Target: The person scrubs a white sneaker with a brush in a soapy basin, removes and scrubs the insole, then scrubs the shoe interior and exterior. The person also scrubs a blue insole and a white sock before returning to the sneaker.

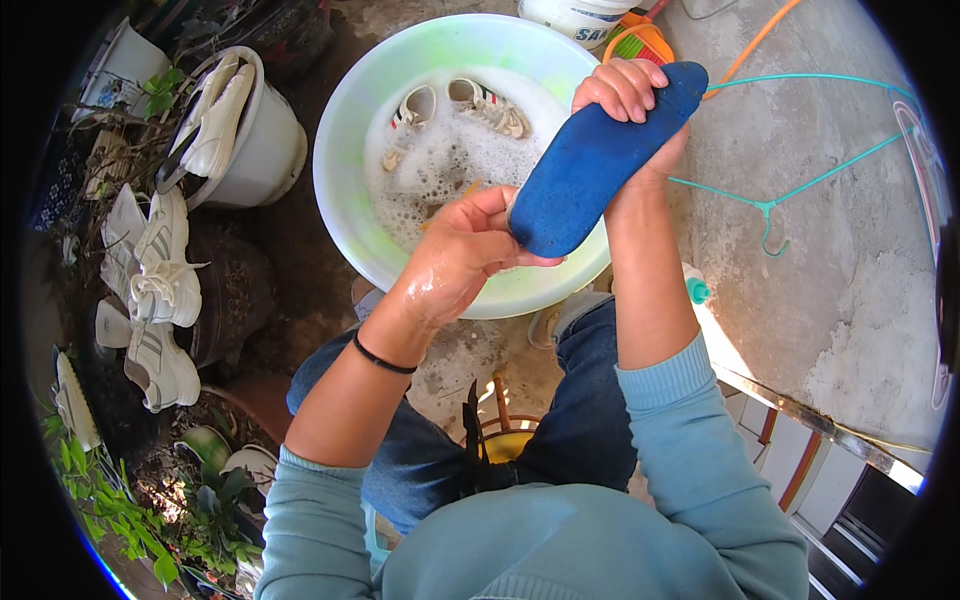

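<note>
A blue shoe insole (592, 172) is held slantwise between my two hands, over the right side of a large pale plastic basin (341, 217). My left hand (469, 255) pinches its lower end, thumb and fingers at the edge. Wrapped around the upper part is my right hand (626, 97), its fingers over the near face. Both hands look wet. Foamy water (427, 172) fills the basin's bottom, and a pale sneaker with striped trim (491, 109) lies partly in the suds. Beside it the collar of another sneaker (415, 107) shows above the foam.
White sneakers (161, 262) and a white pot (262, 150) bearing pale shoes stand among plants at left. A teal clothes hanger (765, 204) rests on the concrete at right, near a bottle with a teal cap (697, 291). A white bucket (577, 15) stands behind the basin.
</note>
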`<state>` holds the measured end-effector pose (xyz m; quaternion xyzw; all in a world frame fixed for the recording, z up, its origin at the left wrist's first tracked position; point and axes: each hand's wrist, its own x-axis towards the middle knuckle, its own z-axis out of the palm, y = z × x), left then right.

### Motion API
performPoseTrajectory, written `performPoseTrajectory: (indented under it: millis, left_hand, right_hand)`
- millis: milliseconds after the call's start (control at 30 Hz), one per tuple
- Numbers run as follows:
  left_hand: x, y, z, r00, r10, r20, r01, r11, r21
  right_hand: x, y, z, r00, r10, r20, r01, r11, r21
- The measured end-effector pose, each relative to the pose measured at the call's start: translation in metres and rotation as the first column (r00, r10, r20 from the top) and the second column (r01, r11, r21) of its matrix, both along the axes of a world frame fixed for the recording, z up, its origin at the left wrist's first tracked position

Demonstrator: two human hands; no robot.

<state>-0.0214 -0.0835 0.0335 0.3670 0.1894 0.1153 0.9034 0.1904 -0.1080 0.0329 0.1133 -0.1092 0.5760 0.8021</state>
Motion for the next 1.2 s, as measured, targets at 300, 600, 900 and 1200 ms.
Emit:
performPoseTrajectory:
  millis: [300, 600, 900, 1200]
  left_hand:
    - [-0.005, 0.005, 0.003, 0.997, -0.016, 0.08, 0.027, 0.99, -0.14]
    - [-0.007, 0.005, 0.004, 0.993, -0.015, 0.118, 0.018, 1.0, -0.02]
    - [0.002, -0.008, 0.009, 0.986, -0.011, -0.164, 0.025, 0.997, 0.079]
    - [0.0, -0.002, 0.004, 0.984, 0.018, -0.179, 0.012, 0.987, 0.162]
  right_hand:
    - [0.007, -0.002, 0.0, 1.0, -0.019, -0.013, 0.019, 1.0, 0.024]
    - [0.007, -0.001, -0.001, 1.0, -0.022, -0.004, 0.022, 1.0, 0.014]
    - [-0.003, 0.0, 0.002, 0.997, -0.03, 0.069, 0.031, 0.999, -0.016]
    - [-0.016, -0.002, 0.011, 0.989, -0.06, 0.133, 0.066, 0.997, -0.037]
